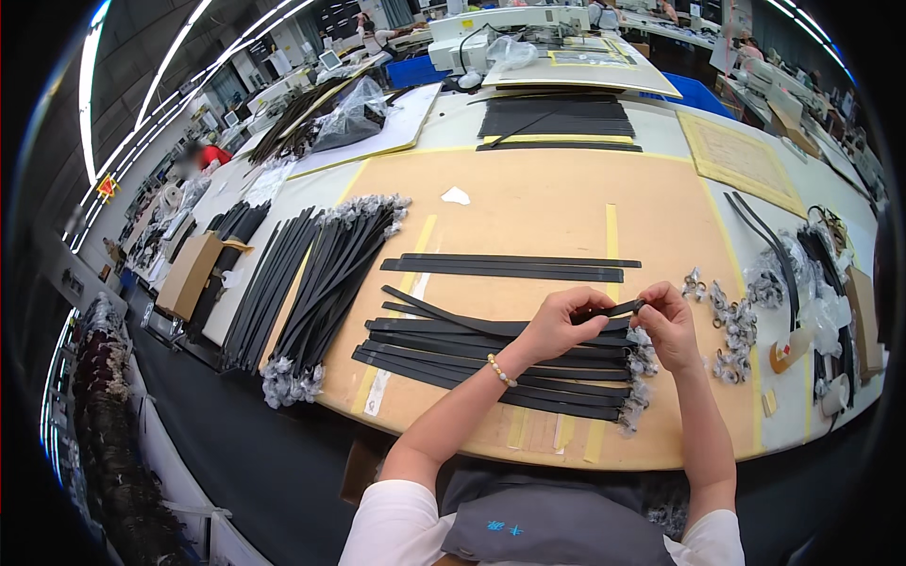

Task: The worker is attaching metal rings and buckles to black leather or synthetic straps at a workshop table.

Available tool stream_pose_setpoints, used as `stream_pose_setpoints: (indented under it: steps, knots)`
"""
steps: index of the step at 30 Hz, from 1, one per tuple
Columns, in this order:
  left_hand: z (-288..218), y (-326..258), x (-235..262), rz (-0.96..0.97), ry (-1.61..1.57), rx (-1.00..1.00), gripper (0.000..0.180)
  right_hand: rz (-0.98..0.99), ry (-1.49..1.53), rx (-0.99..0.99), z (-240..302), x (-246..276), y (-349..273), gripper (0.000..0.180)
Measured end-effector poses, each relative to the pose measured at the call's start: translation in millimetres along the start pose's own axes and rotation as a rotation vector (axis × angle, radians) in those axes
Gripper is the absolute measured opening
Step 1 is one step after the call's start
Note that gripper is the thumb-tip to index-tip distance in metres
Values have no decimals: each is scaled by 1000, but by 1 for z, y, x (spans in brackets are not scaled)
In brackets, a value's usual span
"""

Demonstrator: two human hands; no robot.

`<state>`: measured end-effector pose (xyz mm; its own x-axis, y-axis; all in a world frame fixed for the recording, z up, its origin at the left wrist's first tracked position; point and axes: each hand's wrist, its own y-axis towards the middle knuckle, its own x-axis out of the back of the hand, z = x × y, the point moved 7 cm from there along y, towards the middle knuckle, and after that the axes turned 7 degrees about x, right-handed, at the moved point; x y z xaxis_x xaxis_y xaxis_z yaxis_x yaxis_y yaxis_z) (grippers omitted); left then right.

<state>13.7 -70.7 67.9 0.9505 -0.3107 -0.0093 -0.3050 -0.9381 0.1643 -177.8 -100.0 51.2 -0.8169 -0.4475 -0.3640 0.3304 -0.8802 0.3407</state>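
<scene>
Over the tan work board, my left hand is closed around a black strap near its right end. My right hand pinches that end; any small part there is hidden by the fingers. The strap's long tail trails left over a row of black straps, whose right ends carry plastic-wrapped pieces. Beyond my hands lie a few flat straps side by side. Just right of my right hand is a scatter of loose, plastic-wrapped metal pieces.
Left, a heap of straps has wrapped ends, beside a cardboard box. More straps lie at the far edge, before a white machine. On the right are a tape roll and a yellow-edged panel.
</scene>
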Motion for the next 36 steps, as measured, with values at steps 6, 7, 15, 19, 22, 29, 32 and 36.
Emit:
stream_pose_setpoints:
  steps: [6,7,15,19,22,29,32,36]
  knots:
    - [4,-8,-3,3,108,2,20,-36,176,-150,-14,-1,-13,14]
    - [0,-9,-3,-3,138,-24,20,-40,229,-210,-18,-4,-16,14]
    - [9,-10,-7,91,131,83,23,-8,482,-431,-29,-11,-32,20]
    - [-1,-15,-2,56,44,40,21,159,489,-370,-32,-25,-25,34]
    - [-3,-14,-3,18,134,13,21,148,421,-338,-33,-29,-21,30]
    - [-2,-16,-14,11,151,49,21,192,356,-292,-29,-25,-26,16]
    - [-3,-19,-14,9,168,33,21,204,379,-255,-28,-32,-27,17]
    - [2,-19,-15,14,90,29,20,211,388,-282,-35,-29,-30,17]
